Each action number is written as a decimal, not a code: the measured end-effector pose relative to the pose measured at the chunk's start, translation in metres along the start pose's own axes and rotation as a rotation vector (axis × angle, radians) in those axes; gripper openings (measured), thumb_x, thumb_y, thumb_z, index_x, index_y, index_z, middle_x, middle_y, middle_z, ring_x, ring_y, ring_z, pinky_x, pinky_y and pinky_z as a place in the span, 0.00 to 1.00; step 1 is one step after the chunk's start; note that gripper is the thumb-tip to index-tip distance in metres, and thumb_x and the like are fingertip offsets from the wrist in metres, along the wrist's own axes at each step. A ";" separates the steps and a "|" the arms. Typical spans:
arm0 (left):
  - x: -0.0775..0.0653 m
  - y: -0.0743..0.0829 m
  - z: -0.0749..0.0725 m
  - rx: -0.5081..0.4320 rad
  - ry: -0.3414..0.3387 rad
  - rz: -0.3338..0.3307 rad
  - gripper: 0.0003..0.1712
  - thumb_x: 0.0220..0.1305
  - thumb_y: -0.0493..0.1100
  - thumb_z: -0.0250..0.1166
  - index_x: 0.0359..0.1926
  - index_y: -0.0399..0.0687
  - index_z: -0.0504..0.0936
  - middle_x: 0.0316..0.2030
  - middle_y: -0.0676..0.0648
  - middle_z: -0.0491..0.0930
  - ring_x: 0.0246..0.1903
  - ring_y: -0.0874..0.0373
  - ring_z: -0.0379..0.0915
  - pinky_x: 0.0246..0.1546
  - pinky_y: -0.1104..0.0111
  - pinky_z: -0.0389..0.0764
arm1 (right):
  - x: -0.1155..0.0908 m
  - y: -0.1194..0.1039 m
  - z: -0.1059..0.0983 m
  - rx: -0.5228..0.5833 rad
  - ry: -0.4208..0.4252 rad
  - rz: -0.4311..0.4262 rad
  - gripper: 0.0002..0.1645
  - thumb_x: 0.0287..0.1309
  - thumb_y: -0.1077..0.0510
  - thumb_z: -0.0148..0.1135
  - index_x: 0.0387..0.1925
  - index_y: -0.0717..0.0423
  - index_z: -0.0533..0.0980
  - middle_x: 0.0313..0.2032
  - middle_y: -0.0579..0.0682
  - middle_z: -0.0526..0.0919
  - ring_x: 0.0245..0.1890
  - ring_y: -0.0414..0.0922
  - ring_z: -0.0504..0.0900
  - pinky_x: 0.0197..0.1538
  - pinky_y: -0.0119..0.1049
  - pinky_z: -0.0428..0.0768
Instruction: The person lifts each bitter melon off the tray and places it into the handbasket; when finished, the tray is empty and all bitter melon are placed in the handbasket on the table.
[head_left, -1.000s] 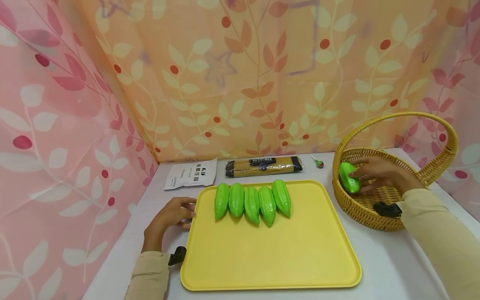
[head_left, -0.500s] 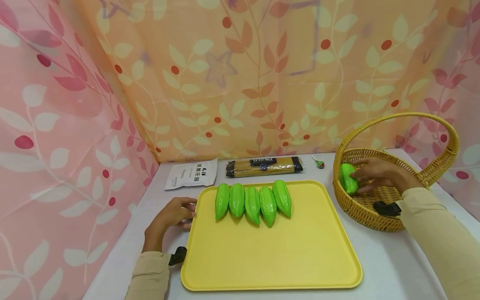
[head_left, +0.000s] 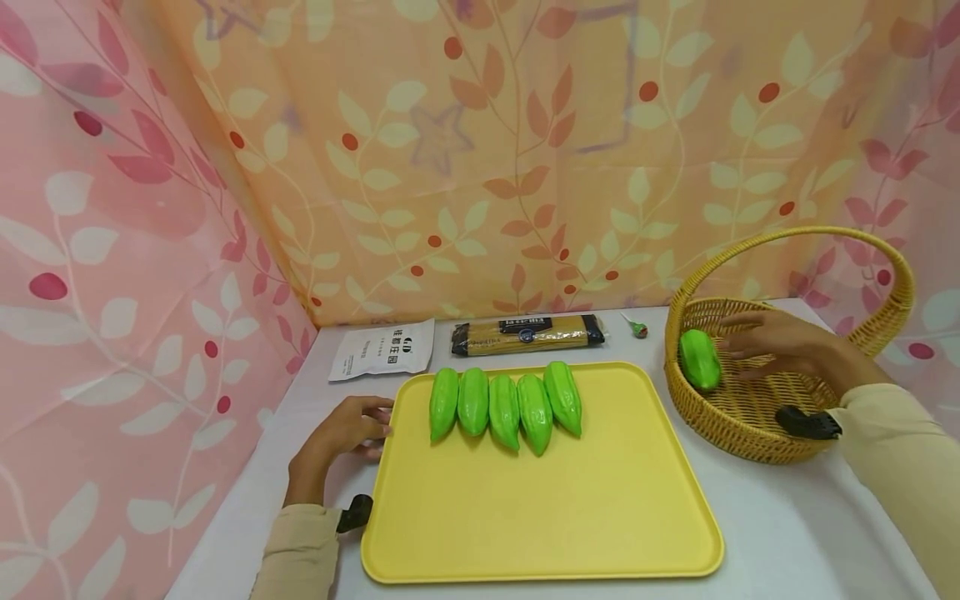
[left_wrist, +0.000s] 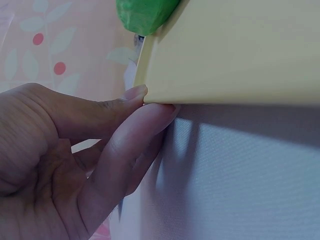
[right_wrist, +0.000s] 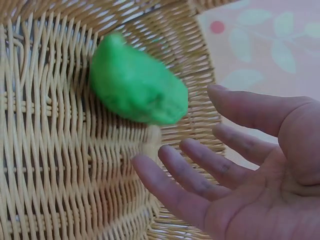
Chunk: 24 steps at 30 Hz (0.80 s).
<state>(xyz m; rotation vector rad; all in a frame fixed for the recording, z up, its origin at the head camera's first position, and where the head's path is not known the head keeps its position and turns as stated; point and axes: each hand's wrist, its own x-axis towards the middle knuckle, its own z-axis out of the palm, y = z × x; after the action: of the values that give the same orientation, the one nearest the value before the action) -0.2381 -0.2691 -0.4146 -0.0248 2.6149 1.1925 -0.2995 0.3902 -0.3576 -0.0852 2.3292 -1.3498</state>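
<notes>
A glossy green ridged fruit (head_left: 701, 360), like a star fruit, lies in the wicker basket (head_left: 701, 414) against its left wall. Just right of it, my right hand (head_left: 787, 348) hovers inside the basket with spread fingers. The right wrist view shows a gap between those fingers and the green fruit (right_wrist: 137, 82). My left hand (head_left: 347, 427) is at the left edge of the yellow tray (head_left: 555, 508). In the left wrist view its thumb and a finger (left_wrist: 145, 125) pinch the tray rim. Several like green fruits (head_left: 504, 412) lie side by side along the tray's far part.
Behind the tray lie a white printed pouch (head_left: 384, 348), a pack of spaghetti (head_left: 527, 333) and a small lollipop (head_left: 637, 328). The basket's tall handle (head_left: 795, 233) arches over the right hand. Patterned cloth walls (head_left: 480, 167) stand behind and at both sides.
My right hand has let go of the green fruit in the basket and drawn back to the right, its fingers opening. The left hand and the tray have stayed put.
</notes>
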 end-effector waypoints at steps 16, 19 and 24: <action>-0.001 -0.003 0.001 -0.008 0.005 0.008 0.30 0.65 0.31 0.69 0.68 0.33 0.78 0.47 0.39 0.83 0.39 0.53 0.79 0.33 0.64 0.87 | -0.049 -0.014 0.022 -0.057 0.161 -0.193 0.41 0.76 0.51 0.62 0.80 0.60 0.58 0.62 0.40 0.78 0.51 0.33 0.85 0.51 0.43 0.89; -0.001 -0.001 0.001 0.001 0.006 0.018 0.30 0.65 0.31 0.69 0.68 0.33 0.78 0.47 0.39 0.83 0.39 0.54 0.79 0.34 0.63 0.87 | -0.057 -0.017 0.032 -0.010 0.182 -0.233 0.36 0.76 0.52 0.62 0.78 0.55 0.62 0.57 0.27 0.78 0.51 0.32 0.85 0.50 0.38 0.89; -0.001 0.001 0.000 0.015 0.007 0.016 0.30 0.65 0.32 0.70 0.68 0.34 0.79 0.48 0.39 0.83 0.38 0.54 0.79 0.34 0.64 0.86 | -0.066 -0.022 0.055 0.036 0.204 -0.302 0.26 0.76 0.58 0.62 0.71 0.47 0.70 0.55 0.30 0.83 0.51 0.35 0.87 0.48 0.36 0.88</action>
<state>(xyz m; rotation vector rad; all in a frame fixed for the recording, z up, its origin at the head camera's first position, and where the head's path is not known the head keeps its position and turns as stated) -0.2371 -0.2687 -0.4139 -0.0049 2.6352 1.1805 -0.2214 0.3518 -0.3392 -0.3126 2.5372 -1.6103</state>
